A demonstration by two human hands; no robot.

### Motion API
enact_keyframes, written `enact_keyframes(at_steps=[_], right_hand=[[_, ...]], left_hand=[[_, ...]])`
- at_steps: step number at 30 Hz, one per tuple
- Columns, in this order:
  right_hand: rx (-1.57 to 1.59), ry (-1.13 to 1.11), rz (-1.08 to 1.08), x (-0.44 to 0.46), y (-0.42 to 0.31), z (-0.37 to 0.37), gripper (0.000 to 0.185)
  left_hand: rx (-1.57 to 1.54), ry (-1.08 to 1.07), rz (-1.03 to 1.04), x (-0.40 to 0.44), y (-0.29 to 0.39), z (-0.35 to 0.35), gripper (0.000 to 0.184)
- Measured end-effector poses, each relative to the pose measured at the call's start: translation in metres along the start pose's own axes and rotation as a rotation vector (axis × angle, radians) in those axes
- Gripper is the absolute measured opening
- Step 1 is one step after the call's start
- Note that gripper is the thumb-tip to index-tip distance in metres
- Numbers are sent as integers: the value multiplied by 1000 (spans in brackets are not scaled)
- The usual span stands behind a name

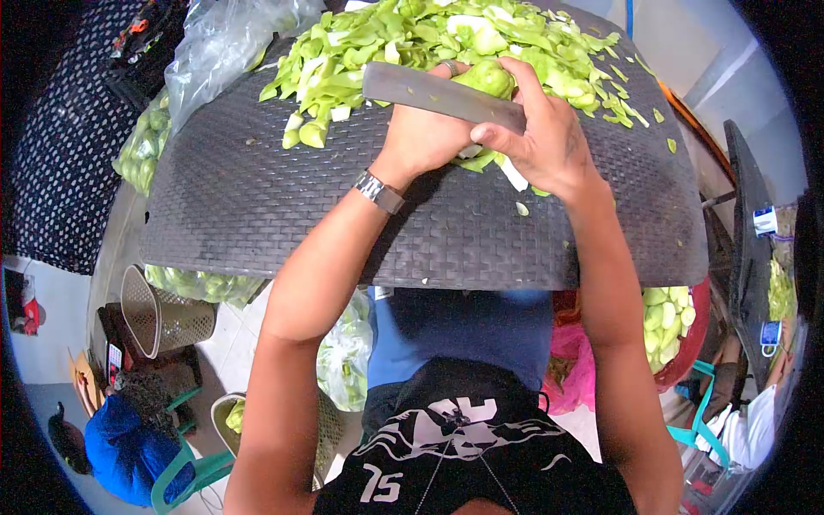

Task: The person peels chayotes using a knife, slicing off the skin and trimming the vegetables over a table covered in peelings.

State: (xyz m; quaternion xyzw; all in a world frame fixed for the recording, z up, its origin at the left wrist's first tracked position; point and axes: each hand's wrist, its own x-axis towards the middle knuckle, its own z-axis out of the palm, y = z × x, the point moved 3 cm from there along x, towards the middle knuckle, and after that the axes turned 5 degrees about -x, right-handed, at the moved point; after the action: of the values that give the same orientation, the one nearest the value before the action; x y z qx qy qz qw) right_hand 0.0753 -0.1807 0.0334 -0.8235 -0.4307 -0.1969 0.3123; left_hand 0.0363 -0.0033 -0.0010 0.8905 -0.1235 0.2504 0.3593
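The left hand (425, 137) has its fingers closed on a green vegetable (487, 79). The vegetable lies at the far side of the left fingers, between them and the raised right index finger, above the surface (343, 223). A ring is visible on one left finger; the blade and the vegetable hide most of the others.

The right hand (554, 142) has its fingers clamped on a knife (442, 99). The blade extends leftward from the right fingers, crosses above the left hand and tilts slightly upward toward its free end. The right thumb lies along the near side of the blade. The handle is hidden within the right hand.

The blade blocks the view of the near part of the vegetable and of part of the left hand. A broad pile of green peelings (343, 64) occupies the surface beyond the fingers and spreads to both sides. A white scrap (513, 176) lies just below the right fingers, toward the body.

A clear plastic bag (215, 56) rests to the left of the fingers, beside the pile. Well apart from the fingers, toward the body and right, a red basket (700, 330) contains pale green pieces (665, 324).
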Motion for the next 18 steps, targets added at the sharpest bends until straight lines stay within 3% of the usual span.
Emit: enact_keyframes(at_steps=[5,8,11,12,18], right_hand=[[97,-59,21,-1,0,-4,88],[161,-108,42,0,0,-8,86],[162,-92,26,-1,-2,-10,84],[155,-74,11,1,-2,-11,83],[142,-56,16,1,-4,-11,81]], left_hand=[[23,23,17,2,19,-5,42],[-128,57,-54,3,6,1,55],[-225,45,-176,1,20,-8,42],[-37,73,52,2,21,-8,51],[-192,51,-66,-1,15,-7,68]])
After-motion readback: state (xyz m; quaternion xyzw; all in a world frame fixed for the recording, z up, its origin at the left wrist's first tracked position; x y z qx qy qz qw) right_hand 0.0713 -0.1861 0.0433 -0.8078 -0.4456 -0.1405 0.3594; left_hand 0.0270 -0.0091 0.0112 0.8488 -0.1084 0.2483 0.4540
